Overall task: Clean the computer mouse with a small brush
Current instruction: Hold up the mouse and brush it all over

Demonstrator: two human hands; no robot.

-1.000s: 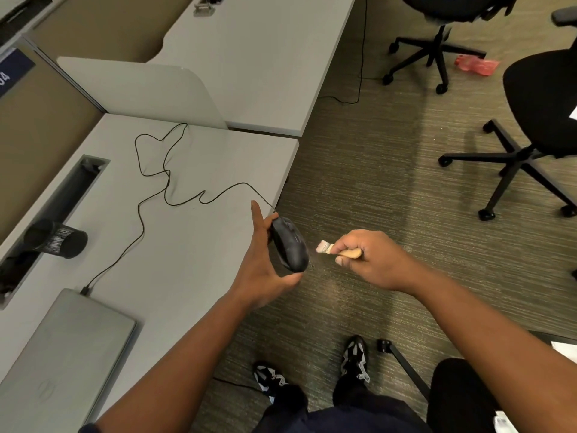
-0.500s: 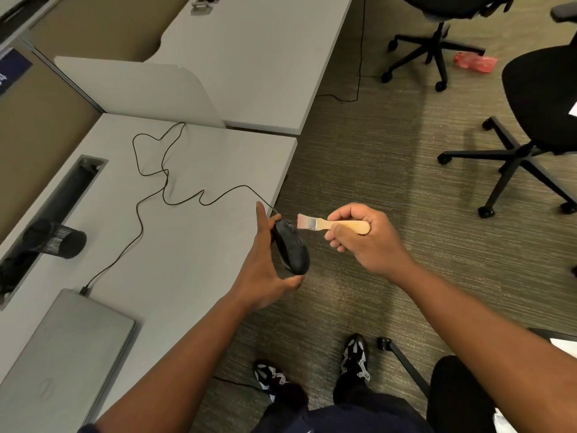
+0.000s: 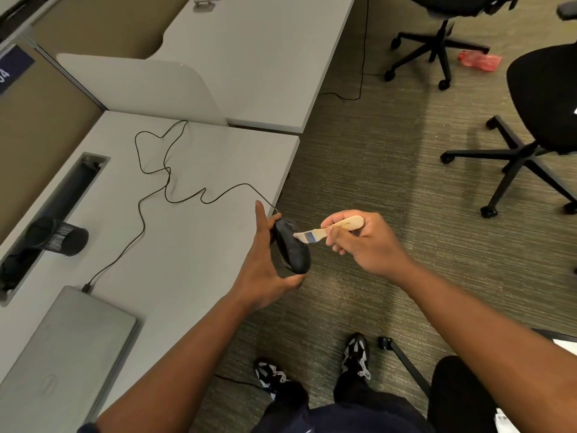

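My left hand (image 3: 263, 264) grips a black wired computer mouse (image 3: 293, 248), held tilted in the air just past the right edge of the grey desk (image 3: 187, 245). Its thin black cable (image 3: 168, 189) loops back across the desk to a closed laptop. My right hand (image 3: 363, 242) holds a small brush (image 3: 324, 232) with a pale wooden handle and a blue band. The brush's white bristles touch the upper part of the mouse.
A closed grey laptop (image 3: 62, 357) lies at the desk's near left. A black mesh cup (image 3: 62, 237) lies on its side by the cable slot (image 3: 59, 210). Black office chairs (image 3: 543, 120) stand on the carpet to the right; my shoes (image 3: 356, 354) are below.
My right hand swung the brush up, then brought it down so the bristles now rest on the mouse. The left hand and mouse stayed almost still.
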